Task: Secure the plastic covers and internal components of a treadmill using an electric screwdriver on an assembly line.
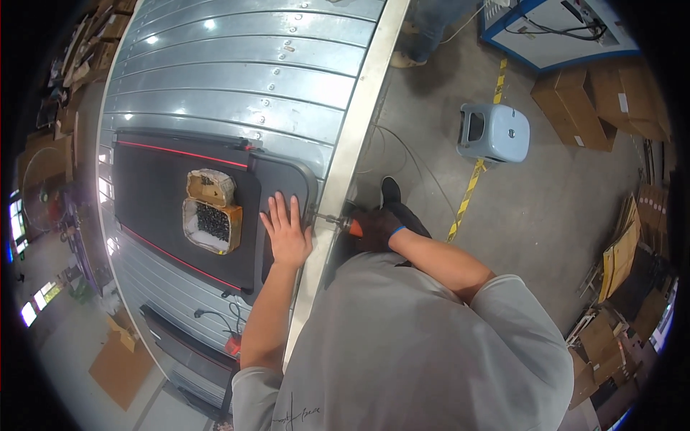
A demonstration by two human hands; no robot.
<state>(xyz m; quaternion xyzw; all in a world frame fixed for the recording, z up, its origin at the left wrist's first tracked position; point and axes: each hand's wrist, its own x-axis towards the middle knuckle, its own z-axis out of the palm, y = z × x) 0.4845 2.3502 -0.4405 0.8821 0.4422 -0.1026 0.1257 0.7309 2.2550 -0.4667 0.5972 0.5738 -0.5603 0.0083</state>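
Observation:
My left hand [289, 235] is bare and lies flat, fingers spread, on the rounded end of a dark panel [154, 190] edged with red stripes. My right hand [376, 228], in a dark glove, is closed round a power screwdriver [353, 227] with an orange part. Its metal bit points left and meets, or nearly meets, the panel's end edge; the exact contact is too small to tell. On the panel, left of my left hand, sits an open worn carton [231, 224] holding many small black pieces, probably screws, and a white lining or bag.
The panel rests on a metal-slat conveyor [237, 68] with a pale side rail [359, 122]. Nearer lie another dark unit [183, 345] and a cable with a red part [233, 345]. Rightward on the floor are a blue-grey stool [507, 134], yellow-black tape, cardboard boxes [575, 108] and another person's leg [424, 32].

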